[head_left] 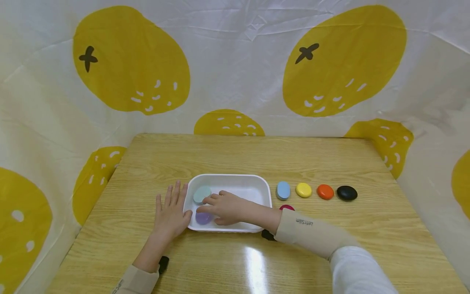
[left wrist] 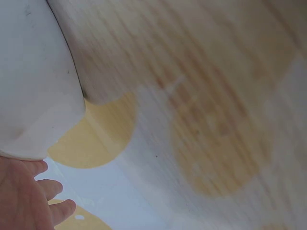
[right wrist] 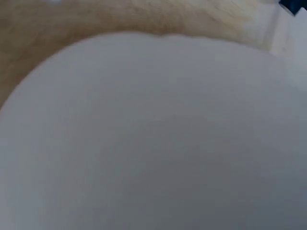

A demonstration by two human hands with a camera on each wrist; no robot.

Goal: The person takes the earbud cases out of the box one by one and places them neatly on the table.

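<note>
- White rounded-rectangular plastic tray (head_left: 249, 190): long axis left-right.
- Left hand (head_left: 171, 214): fingers straight, against its left rim.
- Right hand (head_left: 225, 208): fingers over a partly hidden, glossy purple disc (head_left: 203, 219), near-left inside; I cannot tell their grip.

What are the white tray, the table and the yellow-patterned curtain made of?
White tray: probably plastic, smooth, with rounded, moulded-looking corners.
Table: wood or wood-look laminate, glossy; grain and a bright reflection show.
Curtain: perhaps thin fabric or plastic sheeting, slightly shiny; creases show.
</note>
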